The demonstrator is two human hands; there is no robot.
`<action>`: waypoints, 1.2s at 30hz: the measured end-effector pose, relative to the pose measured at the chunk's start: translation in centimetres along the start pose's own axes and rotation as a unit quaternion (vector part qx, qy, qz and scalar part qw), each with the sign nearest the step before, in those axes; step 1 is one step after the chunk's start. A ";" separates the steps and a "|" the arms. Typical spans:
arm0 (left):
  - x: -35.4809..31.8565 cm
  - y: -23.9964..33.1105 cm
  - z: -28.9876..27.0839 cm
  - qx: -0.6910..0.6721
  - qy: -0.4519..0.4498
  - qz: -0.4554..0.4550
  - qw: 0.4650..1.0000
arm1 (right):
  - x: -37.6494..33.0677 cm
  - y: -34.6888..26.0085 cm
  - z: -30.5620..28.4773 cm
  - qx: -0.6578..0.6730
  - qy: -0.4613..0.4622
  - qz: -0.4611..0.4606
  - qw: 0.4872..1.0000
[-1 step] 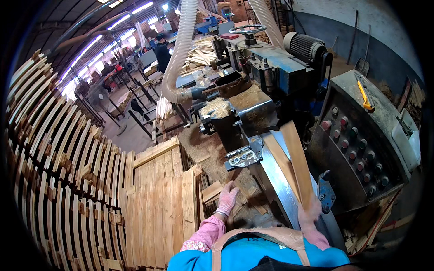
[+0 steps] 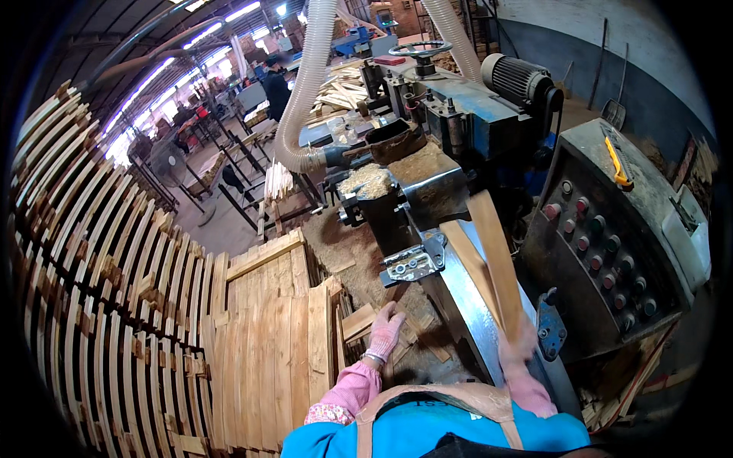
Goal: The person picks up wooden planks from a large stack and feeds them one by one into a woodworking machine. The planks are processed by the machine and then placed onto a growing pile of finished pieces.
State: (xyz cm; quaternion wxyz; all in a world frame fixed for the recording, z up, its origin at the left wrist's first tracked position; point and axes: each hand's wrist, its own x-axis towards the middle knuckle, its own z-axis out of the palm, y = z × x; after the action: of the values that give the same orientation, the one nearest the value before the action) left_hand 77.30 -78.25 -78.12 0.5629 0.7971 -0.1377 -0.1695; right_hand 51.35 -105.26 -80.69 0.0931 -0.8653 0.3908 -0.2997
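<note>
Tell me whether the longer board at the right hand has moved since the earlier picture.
Yes, slightly forward, away from the person: the far end of the longer board now reaches farther up beside the fixed metal hood.

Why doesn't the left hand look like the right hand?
The right hand grips two long boards, but the left hand is near a short wood piece. The right hand looks blurry; the left hand looks clearer. Both have pink sleeves.
</note>
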 end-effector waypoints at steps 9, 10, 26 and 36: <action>1.2 7.7 -2.2 0.237 0.070 0.188 0.951 | 8.4 -5.2 4.8 0.076 -0.088 -0.096 0.988; 0.4 8.3 -3.2 0.277 0.052 0.139 0.949 | 7.9 -5.0 3.9 0.081 -0.111 -0.092 0.986; -9.4 2.8 -14.0 0.595 0.119 -0.156 0.779 | 2.9 -3.0 -4.3 0.013 -0.027 -0.073 0.997; -3.1 10.6 -17.5 0.237 0.149 -0.021 0.960 | 13.6 -7.8 7.6 -0.007 -0.187 -0.175 0.967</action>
State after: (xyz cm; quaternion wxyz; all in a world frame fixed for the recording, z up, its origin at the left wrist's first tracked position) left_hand 81.61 -65.54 -62.31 0.3683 0.9266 -0.0722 -0.0231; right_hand 67.67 -110.50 -77.64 0.1046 -0.9615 0.2111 -0.1416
